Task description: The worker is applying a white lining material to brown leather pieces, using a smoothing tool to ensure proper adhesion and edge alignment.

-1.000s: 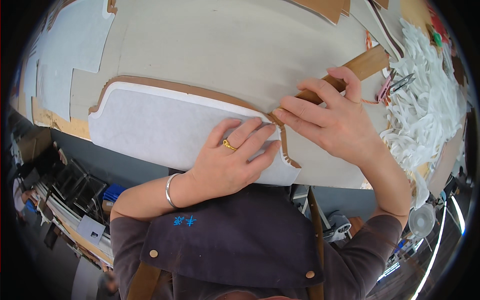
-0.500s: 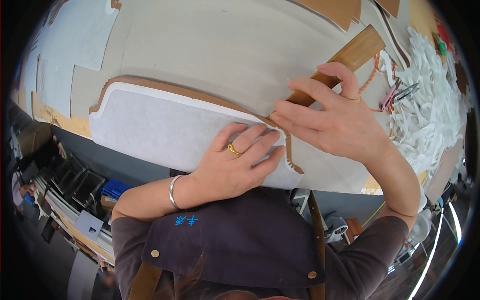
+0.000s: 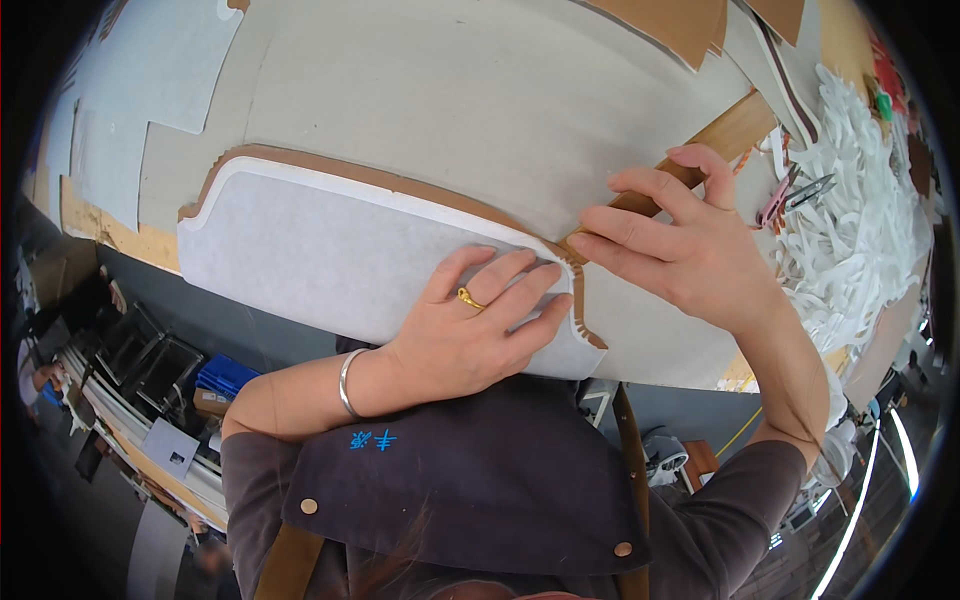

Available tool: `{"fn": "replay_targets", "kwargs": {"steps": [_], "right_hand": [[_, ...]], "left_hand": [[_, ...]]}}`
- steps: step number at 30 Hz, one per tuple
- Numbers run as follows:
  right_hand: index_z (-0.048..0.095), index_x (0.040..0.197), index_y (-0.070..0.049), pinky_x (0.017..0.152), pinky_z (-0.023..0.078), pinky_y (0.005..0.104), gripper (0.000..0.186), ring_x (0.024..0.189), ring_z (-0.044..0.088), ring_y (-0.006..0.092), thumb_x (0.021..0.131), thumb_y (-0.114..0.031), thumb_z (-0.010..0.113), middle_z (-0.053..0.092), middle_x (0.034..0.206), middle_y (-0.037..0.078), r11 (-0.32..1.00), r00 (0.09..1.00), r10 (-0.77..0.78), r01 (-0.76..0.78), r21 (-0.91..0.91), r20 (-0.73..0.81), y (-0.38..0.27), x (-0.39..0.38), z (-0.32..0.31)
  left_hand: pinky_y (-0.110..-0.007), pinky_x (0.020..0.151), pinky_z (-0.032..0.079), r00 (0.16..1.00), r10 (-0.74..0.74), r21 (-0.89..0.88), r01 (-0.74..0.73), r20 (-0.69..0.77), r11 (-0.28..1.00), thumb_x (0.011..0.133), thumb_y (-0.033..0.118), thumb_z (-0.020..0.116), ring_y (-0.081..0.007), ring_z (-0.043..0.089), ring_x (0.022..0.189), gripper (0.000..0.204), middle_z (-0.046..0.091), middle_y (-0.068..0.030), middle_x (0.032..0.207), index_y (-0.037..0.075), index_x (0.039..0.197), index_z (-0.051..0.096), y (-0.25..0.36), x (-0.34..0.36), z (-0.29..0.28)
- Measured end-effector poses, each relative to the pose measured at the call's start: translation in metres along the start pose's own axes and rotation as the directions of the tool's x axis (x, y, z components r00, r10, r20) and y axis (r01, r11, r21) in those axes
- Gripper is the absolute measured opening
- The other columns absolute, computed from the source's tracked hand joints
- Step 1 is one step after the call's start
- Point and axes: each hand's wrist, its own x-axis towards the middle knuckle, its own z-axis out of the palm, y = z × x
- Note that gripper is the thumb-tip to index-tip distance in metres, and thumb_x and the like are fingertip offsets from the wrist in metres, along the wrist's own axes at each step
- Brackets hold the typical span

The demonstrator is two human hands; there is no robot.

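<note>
A long panel with white backing and a brown, leather-like border lies near the table's front edge. Small pleats run round its right corner. My left hand rests flat on the panel's right part, fingers spread, with a gold ring and a silver bangle. Between the thumb and fingers of my right hand is a flat wooden strip, slanting up to the right. Its near tip sits at the brown border, just beyond the pleated corner. My fingers cover part of the strip's middle.
White backing sheets lie at the far left. Brown pieces lie at the back right. On the right are pink-handled snips beside a heap of white strip offcuts. The table's front edge runs just before my apron.
My right hand and the wooden strip have shifted right and slightly nearer, from the border's top edge toward the pleated corner. The strip lies at a lower slant. My left hand has barely moved.
</note>
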Motion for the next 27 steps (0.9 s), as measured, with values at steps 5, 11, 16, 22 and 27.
{"fn": "replay_targets", "kwargs": {"steps": [5, 11, 16, 22, 27], "right_hand": [[0.070, 0.084, -0.017, 0.102, 0.033, 0.0449, 0.010, 0.103, 0.055, 0.0132, 0.075, -0.020, 0.072, 0.058, 0.096, -0.012, 0.999, 0.997, -0.026, 0.023, -0.038, -0.077, -0.003, 0.006, 0.006], [0.073, 0.093, -0.019, 0.099, 0.033, 0.0457, 0.019, 0.107, 0.056, 0.0162, 0.074, -0.019, 0.071, 0.062, 0.101, -0.012, 0.993, 0.994, -0.107, 0.105, -0.051, -0.023, 0.000, 0.019, 0.006], [0.063, 0.074, -0.013, 0.104, 0.032, 0.0418, 0.011, 0.096, 0.055, 0.0169, 0.067, -0.018, 0.069, 0.049, 0.084, -0.005, 0.995, 0.977, -0.096, 0.094, -0.019, -0.188, -0.002, 0.032, 0.021], [0.067, 0.082, -0.017, 0.103, 0.031, 0.0458, 0.013, 0.100, 0.054, 0.0169, 0.069, -0.019, 0.068, 0.053, 0.091, -0.007, 0.983, 0.978, -0.165, 0.152, -0.105, -0.125, -0.003, 0.054, 0.023], [0.070, 0.092, -0.019, 0.103, 0.030, 0.0487, 0.023, 0.105, 0.054, 0.0164, 0.069, -0.016, 0.067, 0.058, 0.100, -0.010, 0.981, 0.982, -0.169, 0.159, -0.114, -0.084, -0.007, 0.080, 0.033]], "left_hand": [[-0.039, 0.095, 0.041, 1.000, 0.001, 0.003, -0.001, 0.007, 1.000, 0.070, 0.018, 0.064, -0.0198, 0.054, 0.112, 0.039, 0.060, -0.0015, 0.120, 0.018, 0.109, 0.068, 0.000, 0.001, -0.001], [-0.040, 0.096, 0.040, 1.000, -0.006, -0.002, 0.006, 0.016, 1.000, 0.071, 0.018, 0.065, -0.0201, 0.053, 0.113, 0.039, 0.059, -0.0022, 0.122, 0.018, 0.110, 0.068, 0.000, -0.001, -0.001], [-0.041, 0.096, 0.040, 1.000, 0.015, 0.000, -0.015, 0.016, 1.000, 0.071, 0.019, 0.066, -0.0213, 0.050, 0.118, 0.038, 0.057, -0.0032, 0.126, 0.019, 0.109, 0.069, -0.001, -0.002, 0.000], [-0.042, 0.095, 0.041, 1.000, 0.012, 0.003, -0.012, -0.004, 1.000, 0.071, 0.021, 0.068, -0.0208, 0.050, 0.117, 0.037, 0.057, -0.0030, 0.125, 0.019, 0.108, 0.069, 0.000, -0.004, 0.002], [-0.041, 0.095, 0.041, 0.999, 0.025, 0.010, -0.025, -0.025, 1.000, 0.072, 0.022, 0.070, -0.0206, 0.052, 0.115, 0.037, 0.057, -0.0024, 0.124, 0.019, 0.109, 0.069, -0.001, -0.003, 0.001]]}}
